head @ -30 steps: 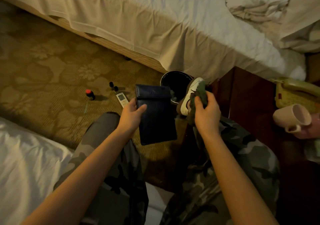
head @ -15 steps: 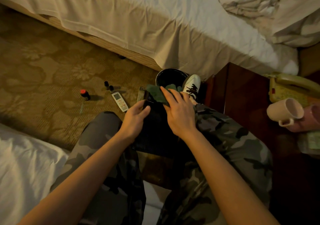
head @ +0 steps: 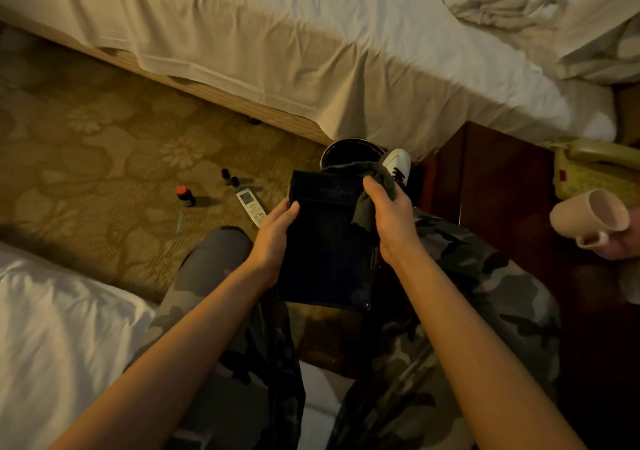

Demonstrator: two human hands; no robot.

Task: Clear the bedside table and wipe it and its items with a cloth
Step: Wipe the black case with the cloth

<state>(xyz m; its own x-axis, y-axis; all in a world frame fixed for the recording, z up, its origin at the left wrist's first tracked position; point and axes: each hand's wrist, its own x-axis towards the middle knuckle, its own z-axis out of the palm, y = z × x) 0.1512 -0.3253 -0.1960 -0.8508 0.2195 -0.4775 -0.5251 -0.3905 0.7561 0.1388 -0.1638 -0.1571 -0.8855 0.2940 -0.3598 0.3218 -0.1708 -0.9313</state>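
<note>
Left hand [head: 277,231] grips folder [head: 325,242] edge; right hand [head: 389,214] clutches cloth [head: 367,186] (seemingly green).

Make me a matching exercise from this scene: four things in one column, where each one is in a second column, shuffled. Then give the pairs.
Things:
1. dark folder
2. cloth
3. remote control
4. pink mug

Places:
A. lying on the carpet
B. on its side on the bedside table
C. held in the left hand
D. gripped in the right hand

Pairs: 1-C, 2-D, 3-A, 4-B

Black folder [head: 325,252]; dark green cloth [head: 369,204]; camouflage trousers [head: 485,297]; floral tan carpet [head: 104,145].
</note>
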